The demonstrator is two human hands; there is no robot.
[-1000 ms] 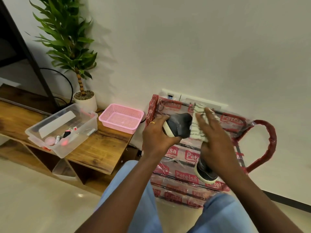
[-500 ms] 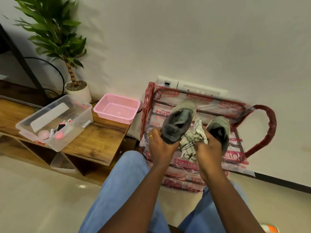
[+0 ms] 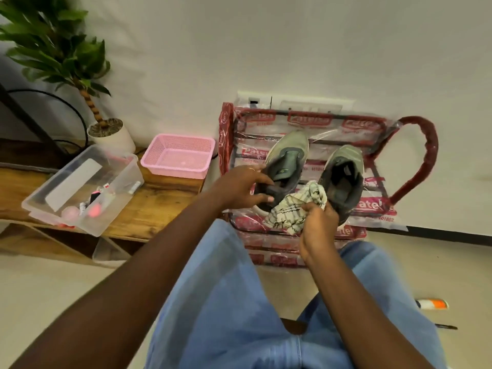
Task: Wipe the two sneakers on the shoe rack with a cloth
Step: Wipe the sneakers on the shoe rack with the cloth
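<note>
Two grey-green sneakers stand side by side on the top shelf of the plastic-wrapped red shoe rack [image 3: 419,166], toes toward the wall. My left hand [image 3: 239,190] lies at the heel of the left sneaker [image 3: 288,155], fingers spread and nearly straight, touching its collar. My right hand [image 3: 316,222] grips a crumpled white cloth with dark stripes [image 3: 295,209] between the two heels, against the near side of the right sneaker [image 3: 343,179]. That hand hides part of the right sneaker's heel.
A wooden bench [image 3: 159,198] stands left of the rack, carrying a pink basket [image 3: 178,158], a clear plastic box of small items [image 3: 82,187] and a potted plant [image 3: 111,134]. My knees in blue trousers [image 3: 226,288] are below the rack. An orange-and-white object [image 3: 432,304] lies on the floor at right.
The left sneaker went from being held up and wiped to standing on the top shelf beside the other. My left hand's grip on it has loosened. The cloth came down between the heels.
</note>
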